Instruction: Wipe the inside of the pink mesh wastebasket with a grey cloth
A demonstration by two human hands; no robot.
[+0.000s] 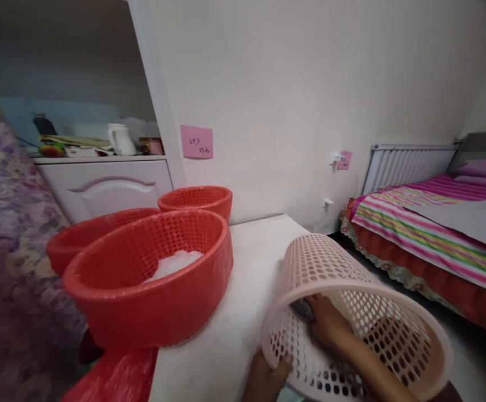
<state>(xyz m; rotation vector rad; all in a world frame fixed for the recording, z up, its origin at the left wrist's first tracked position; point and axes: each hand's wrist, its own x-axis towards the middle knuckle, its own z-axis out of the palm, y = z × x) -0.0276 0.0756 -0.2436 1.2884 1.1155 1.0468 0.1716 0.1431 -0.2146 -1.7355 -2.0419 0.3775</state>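
A pale pink perforated plastic basket (318, 262) lies tilted on its side at the lower right, its mouth facing me. My left hand (268, 375) grips its rim at the lower left, thumb over the edge. Reaching in through the mouth, my right hand (326, 321) is closed on a dark grey scrubbing pad or wad of cloth (302, 310), pressed against the inner wall. Its exact kind is hard to make out. Part of the right hand's fingers is hidden behind the pad and the basket's wall.
On the white table (246, 279) stands a large red basket (154, 312) with white plastic or foam inside. Two more red baskets (201, 198) are behind it. Red plastic (117, 377) hangs at the front edge. A bed (427, 223) is at right, a floral curtain (12, 268) at left.
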